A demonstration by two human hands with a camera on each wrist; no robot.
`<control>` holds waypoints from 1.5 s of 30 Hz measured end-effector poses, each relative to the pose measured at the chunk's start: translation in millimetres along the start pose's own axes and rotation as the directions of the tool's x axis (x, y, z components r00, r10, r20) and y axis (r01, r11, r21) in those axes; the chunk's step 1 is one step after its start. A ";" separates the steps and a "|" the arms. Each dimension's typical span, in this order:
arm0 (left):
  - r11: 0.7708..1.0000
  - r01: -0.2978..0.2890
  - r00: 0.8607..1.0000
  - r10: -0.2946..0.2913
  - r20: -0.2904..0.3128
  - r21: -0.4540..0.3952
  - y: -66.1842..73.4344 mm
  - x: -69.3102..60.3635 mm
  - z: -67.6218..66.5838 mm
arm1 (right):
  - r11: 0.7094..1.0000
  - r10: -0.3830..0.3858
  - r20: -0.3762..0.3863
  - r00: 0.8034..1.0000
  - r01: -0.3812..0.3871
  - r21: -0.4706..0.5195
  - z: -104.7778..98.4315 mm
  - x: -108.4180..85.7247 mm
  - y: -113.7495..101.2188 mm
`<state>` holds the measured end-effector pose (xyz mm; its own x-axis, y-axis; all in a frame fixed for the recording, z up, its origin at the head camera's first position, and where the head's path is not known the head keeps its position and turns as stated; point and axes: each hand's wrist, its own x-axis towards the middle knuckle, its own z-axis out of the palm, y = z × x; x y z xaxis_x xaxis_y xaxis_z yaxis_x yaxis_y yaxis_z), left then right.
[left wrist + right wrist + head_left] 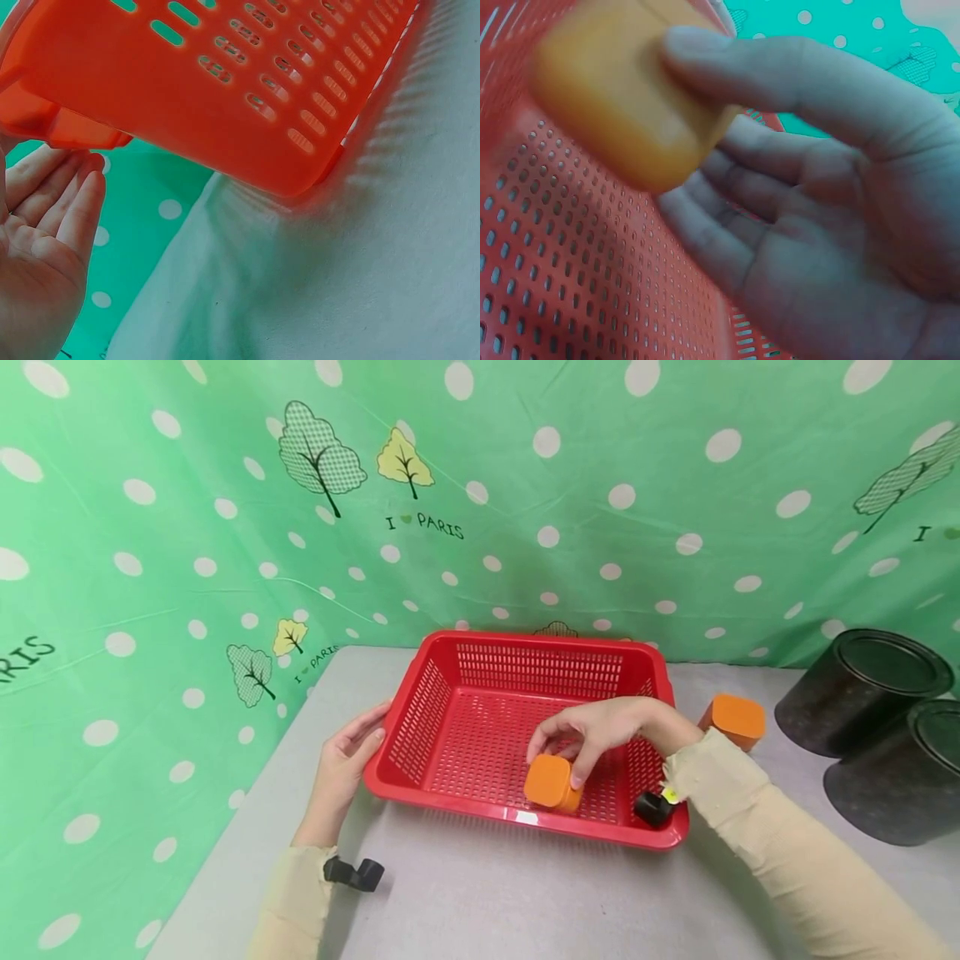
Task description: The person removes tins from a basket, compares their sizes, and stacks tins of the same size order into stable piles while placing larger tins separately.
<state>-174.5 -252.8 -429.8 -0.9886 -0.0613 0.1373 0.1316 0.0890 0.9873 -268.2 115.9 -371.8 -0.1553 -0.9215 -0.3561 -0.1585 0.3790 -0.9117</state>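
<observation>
A red plastic basket [480, 735] with slotted walls stands on the table. My left hand [347, 767] holds its left rim; in the left wrist view the fingers [79, 214] reach under the rim's lip, and the thumb is mostly out of frame. Inside the basket, towards its front right, my right hand [596, 735] pinches a small orange box [549, 781] with rounded corners. The right wrist view shows the thumb [780, 71] against one side of the orange box [607, 90]; the fingertips behind it are partly hidden.
A second orange box [737, 720] stands right of the basket, partly behind my right forearm. Two dark cylindrical cans [840, 702] with lids are at the far right. A green dotted cloth [525, 485] hangs behind the grey table [480, 893].
</observation>
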 end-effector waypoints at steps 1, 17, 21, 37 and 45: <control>1.000 -0.002 1.000 0.002 0.000 -0.001 -0.2 0.1 -0.2 | 1.000 -0.021 -0.027 0.999 0.021 0.008 0.4 -0.3 -0.9; 1.000 0.006 1.000 -0.006 0.000 0.004 -0.7 -0.1 -0.7 | 0.982 -0.188 -0.555 0.811 0.172 -0.080 -2.2 -29.0 -28.0; 1.000 0.019 1.000 -0.019 -0.004 0.015 1.2 -1.3 0.1 | 0.986 -0.156 -0.699 0.698 0.148 -0.072 -1.0 -51.4 -31.9; 1.000 0.015 1.000 -0.015 -0.005 0.027 0.7 -1.4 -1.4 | 0.997 0.030 -0.961 0.275 -0.074 0.010 30.3 -151.0 17.4; 1.000 0.018 1.000 -0.018 -0.003 0.022 -0.5 0.0 -0.7 | 0.990 0.088 -0.983 0.161 -0.123 0.068 46.1 -174.5 48.6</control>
<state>-174.5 -253.6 -430.3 -0.9905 -0.0660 0.1202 0.1126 0.1099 0.9876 -203.9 291.2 -363.4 -0.9975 -0.0316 0.0639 -0.0712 0.4827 -0.8729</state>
